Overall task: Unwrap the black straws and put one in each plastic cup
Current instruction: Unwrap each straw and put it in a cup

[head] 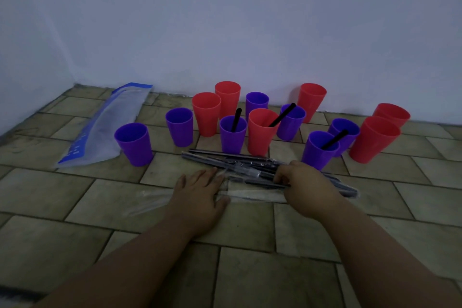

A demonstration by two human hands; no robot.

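Now, hands [200, 194] [305, 186] at wrapped straws [220, 157].

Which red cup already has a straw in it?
The middle red cup, just right of a purple cup holding one; no other red cup shows one.

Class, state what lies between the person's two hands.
Head view: clear plastic wrap and wrapped black straws lie between the left hand and right hand.

On my feed: left hand [200, 195] and right hand [305, 187], both bare. Behind the fingers [205, 174], the wrists [333, 210] are bare too. Left forearm [140, 257] and right forearm [390, 252] uncovered back to the frame edge. Dim light, can't make out finer detail.
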